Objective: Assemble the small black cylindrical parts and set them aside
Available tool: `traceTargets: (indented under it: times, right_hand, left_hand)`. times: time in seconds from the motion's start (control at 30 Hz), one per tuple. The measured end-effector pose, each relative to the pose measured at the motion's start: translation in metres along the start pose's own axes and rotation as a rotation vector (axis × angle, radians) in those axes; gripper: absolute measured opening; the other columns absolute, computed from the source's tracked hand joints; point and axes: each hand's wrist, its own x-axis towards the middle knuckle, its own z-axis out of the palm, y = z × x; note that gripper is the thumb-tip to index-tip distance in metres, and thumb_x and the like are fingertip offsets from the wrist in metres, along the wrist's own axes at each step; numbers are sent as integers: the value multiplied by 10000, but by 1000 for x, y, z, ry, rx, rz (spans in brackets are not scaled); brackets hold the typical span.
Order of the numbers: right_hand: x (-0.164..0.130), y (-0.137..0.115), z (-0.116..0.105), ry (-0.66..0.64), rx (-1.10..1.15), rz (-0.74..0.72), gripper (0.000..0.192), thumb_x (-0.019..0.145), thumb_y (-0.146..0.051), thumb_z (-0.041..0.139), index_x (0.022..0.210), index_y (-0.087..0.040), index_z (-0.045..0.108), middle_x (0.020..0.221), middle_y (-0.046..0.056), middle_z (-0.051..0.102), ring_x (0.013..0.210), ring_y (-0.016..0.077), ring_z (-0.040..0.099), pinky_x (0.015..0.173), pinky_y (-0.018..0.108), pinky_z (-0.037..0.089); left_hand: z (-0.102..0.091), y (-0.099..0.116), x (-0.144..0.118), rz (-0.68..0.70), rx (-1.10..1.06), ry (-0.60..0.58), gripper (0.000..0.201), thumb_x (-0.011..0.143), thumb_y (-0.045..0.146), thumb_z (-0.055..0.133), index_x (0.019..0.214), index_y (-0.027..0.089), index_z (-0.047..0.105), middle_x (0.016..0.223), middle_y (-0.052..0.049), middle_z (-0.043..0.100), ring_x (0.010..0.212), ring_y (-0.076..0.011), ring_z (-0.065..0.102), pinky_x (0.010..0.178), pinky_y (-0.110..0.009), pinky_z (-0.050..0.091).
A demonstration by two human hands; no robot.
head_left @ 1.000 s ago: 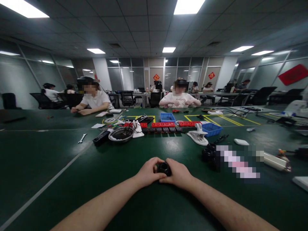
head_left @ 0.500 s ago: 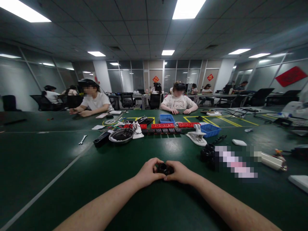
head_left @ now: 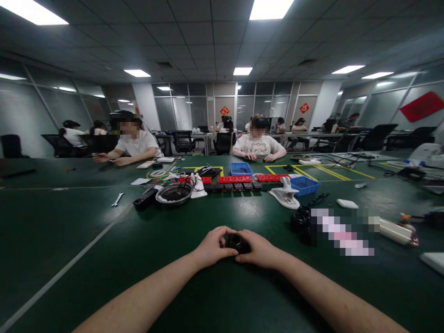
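From the head camera, the left hand point(head_left: 212, 247) and the right hand point(head_left: 259, 249) are meeting at the middle of the green desk point(head_left: 104, 259), both closing on a small black ring-shaped part point(head_left: 236, 241) that is sitting between them, low over the desk or resting on it (which of the two is hard to tell). The fingers of each hand are curling round the part's sides, so each grip is clamped on it, with the round opening facing up and toward the camera.

Further right, more black parts point(head_left: 301, 222) of the same kind are lying in a cluster, well apart from the hands, next to a blurred patch and a white tube point(head_left: 395, 231). Beyond the hands, a white clamp-like piece point(head_left: 285, 194), a blue bin point(head_left: 305, 186), a row of red blocks point(head_left: 236, 179), a metal bowl point(head_left: 174, 193) and a wrench point(head_left: 118, 200) are spreading across the desk. Two other people are sitting at the far side, their own hands resting there.

The step in hand is looking like a two-handed twist or press on the part. I judge the next move is calling for one hand to brace the body while the other turns or pushes, keeping the part square so it does not slip.
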Motion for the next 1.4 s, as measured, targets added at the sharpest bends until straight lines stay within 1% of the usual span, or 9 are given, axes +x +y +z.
traceTargets:
  times: [0.1,0.23,0.47,0.6,0.67,0.87,1.07,1.23,1.4]
  right_hand:
    - [2,7,-5,-75,124,-33,322,621,-238,623,927,-170,548,861,9,546,766,160,500,651,239,367]
    - [5,12,-5,-79,163,-16,237,617,-220,626,835,-154,561,762,-16,537,698,133,489,591,210,351]
    - [4,6,6,15,-15,150,352,562,-417,651,764,-178,491,677,-29,523,582,108,467,472,185,279]
    - [2,-7,12,125,-226,197,425,595,-562,561,794,-193,489,723,12,550,630,152,504,498,214,291]
    - [0,-12,13,147,-277,192,460,593,-601,534,796,-189,498,757,33,552,677,176,517,531,231,315]
    - [-3,-8,5,84,-83,45,480,570,-443,642,959,-195,511,890,35,540,785,182,508,625,243,370]
    - [4,10,1,-13,128,-23,307,628,-283,627,906,-170,559,836,10,561,746,155,508,629,234,373]
    - [5,12,5,10,82,37,276,607,-326,638,809,-163,544,740,-8,541,666,132,484,542,208,330]
    - [5,4,14,94,-80,184,397,564,-477,628,775,-172,486,718,-1,528,599,119,458,467,200,248]
  left_hand:
    - [0,0,0,-13,-26,-12,380,600,251,651,942,164,508,776,18,480,539,-64,394,481,-169,330]
    - [2,-1,1,-25,-26,0,384,591,263,661,924,160,501,788,16,477,532,-59,387,472,-165,323]
    - [8,0,-1,-62,41,89,382,559,284,678,873,164,496,802,17,485,540,-71,417,481,-180,335]
    - [9,1,-2,-87,120,166,344,569,244,658,865,175,496,775,24,489,544,-83,433,500,-195,345]
    - [7,2,-2,-80,122,150,344,573,247,653,873,177,499,789,21,490,546,-84,435,501,-196,348]
    - [0,1,-2,-27,55,42,371,583,258,658,915,175,515,792,12,489,567,-86,430,504,-188,351]
    - [1,-2,1,-31,62,49,413,563,307,677,917,164,519,742,17,480,576,-92,423,522,-195,342]
    - [3,-3,2,-28,19,48,422,553,324,684,901,164,507,764,17,483,574,-88,424,516,-190,344]
    - [6,-1,1,-70,50,83,375,564,272,672,881,170,499,782,17,490,566,-89,437,499,-190,340]
